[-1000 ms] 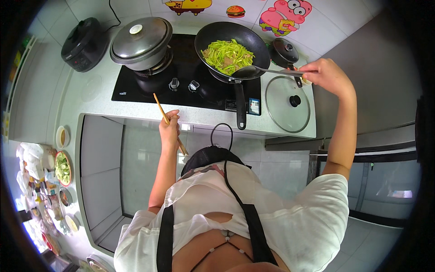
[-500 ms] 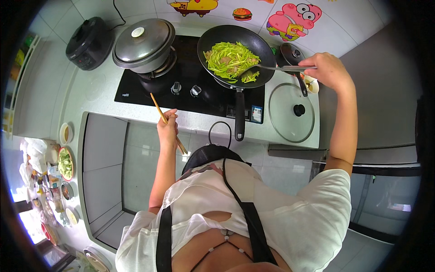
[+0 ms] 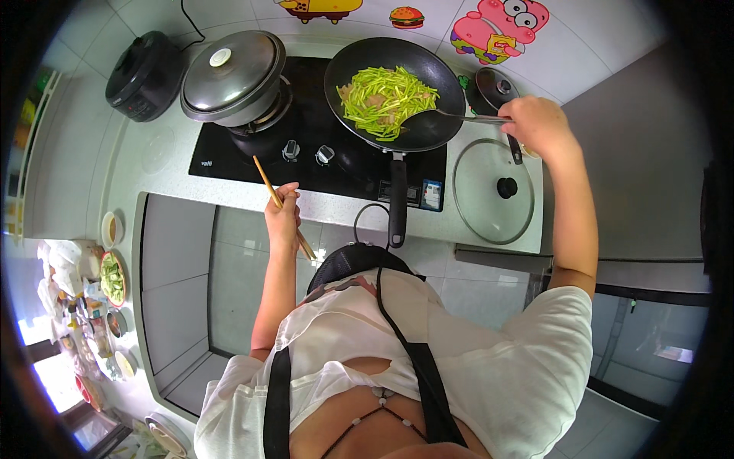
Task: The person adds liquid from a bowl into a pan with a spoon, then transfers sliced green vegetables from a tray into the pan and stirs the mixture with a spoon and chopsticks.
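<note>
My right hand (image 3: 537, 126) is wrapped round the handle of a metal spatula (image 3: 451, 115), reaching over the pan from its right side. The spatula's head rests at the right edge of a heap of green cut stalks (image 3: 388, 99) with pale brown pieces among them. They lie in a black frying pan (image 3: 342, 63) on the right burner, its handle pointing toward me. My left hand (image 3: 284, 216) is closed round wooden chopsticks (image 3: 266, 182), held slantwise in front of the hob, away from the pan.
A lidded grey pot (image 3: 233, 76) stands on the left burner of the black hob (image 3: 222, 157). Beside it is a black rice cooker (image 3: 145, 76). At right lie a glass lid (image 3: 489, 206) and a small dark lidded pan (image 3: 489, 90). A plate of pale green slices (image 3: 112, 279) sits on the left counter.
My right hand and the spatula have moved left and slightly down. Stalks that lay apart near the pan's right front have been pushed into the heap. My left hand stays put.
</note>
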Available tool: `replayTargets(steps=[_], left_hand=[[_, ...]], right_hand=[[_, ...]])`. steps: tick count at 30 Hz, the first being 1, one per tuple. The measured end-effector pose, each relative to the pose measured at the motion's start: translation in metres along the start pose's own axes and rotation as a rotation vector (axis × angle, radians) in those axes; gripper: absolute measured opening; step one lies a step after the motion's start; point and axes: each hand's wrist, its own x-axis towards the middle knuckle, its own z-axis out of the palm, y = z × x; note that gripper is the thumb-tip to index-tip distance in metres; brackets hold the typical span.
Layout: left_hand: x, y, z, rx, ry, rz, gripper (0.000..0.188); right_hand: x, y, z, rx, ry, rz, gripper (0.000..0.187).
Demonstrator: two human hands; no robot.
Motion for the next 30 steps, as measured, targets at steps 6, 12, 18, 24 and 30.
replayTargets(steps=[6, 12, 18, 24, 30], left_hand=[[0.001, 0.001, 0.009, -0.014, -0.002, 0.004, 0.013], [0.001, -0.002, 0.013, 0.003, 0.013, 0.007, 0.014], [-0.005, -0.004, 0.009, 0.013, 0.044, -0.002, 0.015], [-0.011, 0.000, 0.010, 0.012, 0.062, -0.007, 0.015], [-0.010, -0.003, 0.006, 0.010, 0.077, -0.012, 0.015]], right_hand=[[0.000, -0.012, -0.022, -0.008, 0.144, -0.260, 0.017], [0.027, -0.039, -0.017, -0.024, 0.173, -0.326, 0.015], [0.049, -0.041, -0.034, 0.175, 0.190, -0.376, 0.018], [0.102, -0.032, -0.021, 0.309, -0.102, -0.204, 0.022], [0.116, 0.028, 0.006, 0.690, -0.203, -0.099, 0.021]])
